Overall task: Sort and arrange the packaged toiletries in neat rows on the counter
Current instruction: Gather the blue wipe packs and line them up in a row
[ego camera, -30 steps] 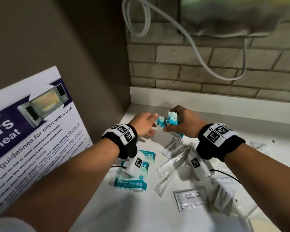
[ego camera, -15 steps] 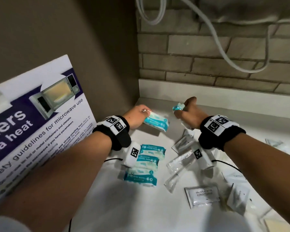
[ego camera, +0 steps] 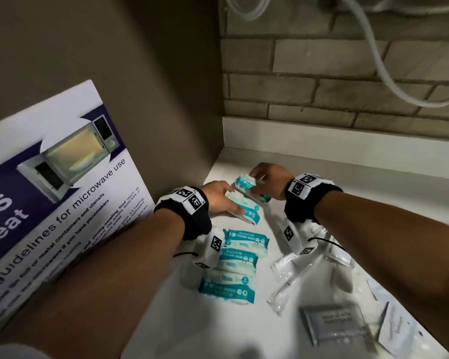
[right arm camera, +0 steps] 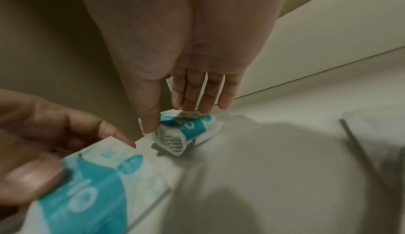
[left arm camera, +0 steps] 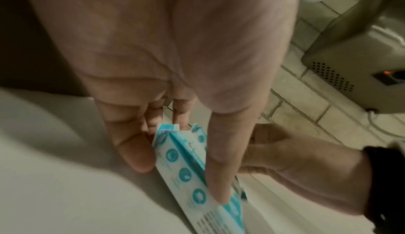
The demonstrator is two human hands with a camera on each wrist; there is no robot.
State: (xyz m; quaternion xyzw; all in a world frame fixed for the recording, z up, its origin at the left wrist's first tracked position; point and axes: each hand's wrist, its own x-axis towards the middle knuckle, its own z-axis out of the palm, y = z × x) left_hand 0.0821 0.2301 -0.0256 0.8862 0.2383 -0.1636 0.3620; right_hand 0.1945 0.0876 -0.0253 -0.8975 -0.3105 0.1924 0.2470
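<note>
My left hand (ego camera: 223, 203) pinches a teal-and-white wipes pack (ego camera: 245, 212) between thumb and fingers (left arm camera: 140, 159), low over the white counter (ego camera: 171, 320). Just behind it my right hand (ego camera: 259, 181) pinches a second wipes pack (ego camera: 244, 182), whose end touches the counter in the right wrist view (right arm camera: 186, 132). Three more wipes packs (ego camera: 237, 260) lie in a column nearer me. To their right lie clear plastic sachets (ego camera: 290, 275), a grey shampoo sachet (ego camera: 332, 322) and a white sachet (ego camera: 397, 327).
A brown side wall (ego camera: 166, 99) bounds the counter on the left, with a microwave safety poster (ego camera: 57, 203) leaning there. A brick wall (ego camera: 335, 81) with a white upstand runs along the back. A grey hose (ego camera: 389, 73) hangs above.
Both hands have come down and closer together with their packs, to the far end of the column of wipes packs. The right hand's pack now touches the counter.
</note>
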